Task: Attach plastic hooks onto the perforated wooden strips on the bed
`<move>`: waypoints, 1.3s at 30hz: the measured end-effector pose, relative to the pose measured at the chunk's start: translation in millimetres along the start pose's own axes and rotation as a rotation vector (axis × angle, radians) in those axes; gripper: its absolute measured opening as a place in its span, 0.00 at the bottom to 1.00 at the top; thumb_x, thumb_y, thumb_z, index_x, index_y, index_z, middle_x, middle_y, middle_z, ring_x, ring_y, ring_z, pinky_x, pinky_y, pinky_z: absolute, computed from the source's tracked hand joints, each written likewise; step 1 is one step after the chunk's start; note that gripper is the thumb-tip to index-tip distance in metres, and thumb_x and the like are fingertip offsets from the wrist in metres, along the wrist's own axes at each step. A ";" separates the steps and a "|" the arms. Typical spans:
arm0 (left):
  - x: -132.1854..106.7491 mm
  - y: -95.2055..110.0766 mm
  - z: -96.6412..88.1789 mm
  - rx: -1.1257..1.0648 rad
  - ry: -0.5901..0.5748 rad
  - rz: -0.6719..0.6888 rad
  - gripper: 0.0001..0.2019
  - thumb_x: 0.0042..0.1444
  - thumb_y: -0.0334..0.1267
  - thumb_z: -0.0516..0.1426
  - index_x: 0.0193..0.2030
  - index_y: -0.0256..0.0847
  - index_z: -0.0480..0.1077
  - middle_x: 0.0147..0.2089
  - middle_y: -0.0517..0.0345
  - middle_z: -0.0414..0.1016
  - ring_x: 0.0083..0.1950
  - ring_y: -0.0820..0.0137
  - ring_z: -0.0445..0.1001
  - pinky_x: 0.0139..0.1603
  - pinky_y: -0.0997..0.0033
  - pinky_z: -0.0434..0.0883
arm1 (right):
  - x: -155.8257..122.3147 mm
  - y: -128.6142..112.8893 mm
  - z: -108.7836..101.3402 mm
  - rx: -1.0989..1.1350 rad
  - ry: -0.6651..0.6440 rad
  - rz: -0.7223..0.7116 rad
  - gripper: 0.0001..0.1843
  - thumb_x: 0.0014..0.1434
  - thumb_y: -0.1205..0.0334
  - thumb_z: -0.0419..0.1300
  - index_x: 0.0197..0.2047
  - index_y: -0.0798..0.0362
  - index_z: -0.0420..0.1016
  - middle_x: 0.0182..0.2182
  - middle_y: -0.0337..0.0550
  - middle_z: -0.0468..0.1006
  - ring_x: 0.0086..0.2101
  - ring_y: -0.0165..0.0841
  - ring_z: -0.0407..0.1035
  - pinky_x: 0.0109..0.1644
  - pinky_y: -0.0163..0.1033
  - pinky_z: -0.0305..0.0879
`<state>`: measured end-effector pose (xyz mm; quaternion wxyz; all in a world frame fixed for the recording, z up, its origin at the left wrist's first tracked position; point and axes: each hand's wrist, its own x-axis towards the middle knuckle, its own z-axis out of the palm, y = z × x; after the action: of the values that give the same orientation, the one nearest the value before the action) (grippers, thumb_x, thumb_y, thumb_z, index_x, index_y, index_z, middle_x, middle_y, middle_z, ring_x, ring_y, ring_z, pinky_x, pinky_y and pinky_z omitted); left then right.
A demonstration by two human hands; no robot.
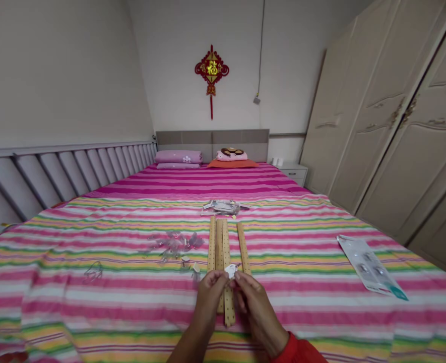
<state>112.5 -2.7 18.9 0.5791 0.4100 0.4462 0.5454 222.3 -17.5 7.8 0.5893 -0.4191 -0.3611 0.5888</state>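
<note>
Between my fingertips is a small white flat piece (231,271), its exact kind too small to tell. My left hand (209,295) pinches its left side. My right hand (256,297) pinches it from the right, with a red sleeve at the wrist. Under both hands lie several long wooden strips with rows of holes; one perforated strip (229,307) reaches nearest me, and a separate strip (242,242) lies a little to the right. Two small pale pieces, one a cream tab (196,266), rest left of the strips.
Crumpled clear plastic bags (175,244) lie left of the strips, a filled clear packet (223,207) beyond them. A blister pack (370,267) is at right, a thin wire-like tangle (93,272) at left. The striped bedspread (132,322) has folds. A wardrobe (404,146) stands right.
</note>
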 end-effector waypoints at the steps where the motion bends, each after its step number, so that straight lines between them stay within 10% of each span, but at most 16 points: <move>1: -0.8 -1.1 1.5 -0.005 -0.008 -0.014 0.16 0.41 0.49 0.64 0.26 0.37 0.70 0.22 0.60 0.72 0.24 0.72 0.70 0.28 0.73 0.67 | -2.5 0.8 -2.5 -0.017 0.008 -0.013 0.20 0.47 0.43 0.63 0.29 0.54 0.74 0.23 0.37 0.73 0.13 0.20 0.50 0.16 0.31 0.45; 10: 0.2 7.4 2.4 0.199 -0.040 -0.048 0.11 0.40 0.42 0.63 0.25 0.37 0.72 0.22 0.62 0.71 0.25 0.74 0.68 0.28 0.76 0.64 | -9.5 -5.5 -42.2 -0.369 0.112 -0.239 0.24 0.44 0.41 0.65 0.36 0.52 0.80 0.28 0.44 0.78 0.30 0.37 0.69 0.30 0.38 0.66; 22: -15.2 27.0 11.7 0.496 -0.339 0.009 0.01 0.38 0.32 0.58 0.19 0.38 0.70 0.16 0.66 0.66 0.19 0.78 0.60 0.22 0.78 0.56 | -19.8 -36.4 -58.2 -0.339 -0.113 -0.132 0.18 0.41 0.47 0.68 0.23 0.54 0.77 0.16 0.37 0.72 0.19 0.28 0.64 0.24 0.34 0.60; 39: 12.6 -12.6 35.9 0.135 -0.156 -0.153 0.16 0.37 0.41 0.66 0.32 0.35 0.73 0.29 0.55 0.77 0.31 0.70 0.74 0.36 0.71 0.68 | 2.9 -20.1 -71.3 -0.018 0.069 0.084 0.18 0.37 0.51 0.71 0.23 0.56 0.73 0.16 0.39 0.76 0.17 0.27 0.68 0.21 0.30 0.62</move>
<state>150.6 9.4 15.4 0.6231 0.4541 0.4654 0.4348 295.8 -18.6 -1.6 0.5723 -0.4592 -0.3281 0.5950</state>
